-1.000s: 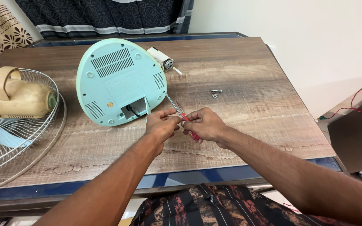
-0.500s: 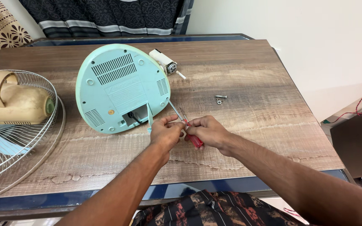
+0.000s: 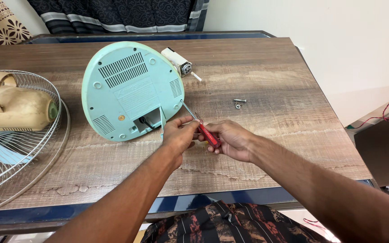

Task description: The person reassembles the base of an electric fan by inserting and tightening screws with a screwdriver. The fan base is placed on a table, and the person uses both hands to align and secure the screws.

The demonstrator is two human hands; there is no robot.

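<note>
Hands meet just above the near middle of the wooden table (image 3: 266,148). The right hand (image 3: 232,139) is curled shut around the red handle of a small screwdriver (image 3: 208,134), angled so the thin metal shaft points up and left toward the edge of the pale green fan base (image 3: 129,90). The left hand (image 3: 178,135) is pinched closed at the shaft just ahead of the handle, thumb and fingers together, apparently steadying it; whether it also holds something small I cannot tell. The base lies upside down, its vented underside up and a dark cable showing in the slot on its near side. Right of it, 2 small bits of hardware (image 3: 238,103) lie apart on bare wood. Behind the base rests a white motor part (image 3: 177,61). Far left, a cream motor housing (image 3: 16,108) sits on a wire fan guard (image 3: 28,148).
</note>
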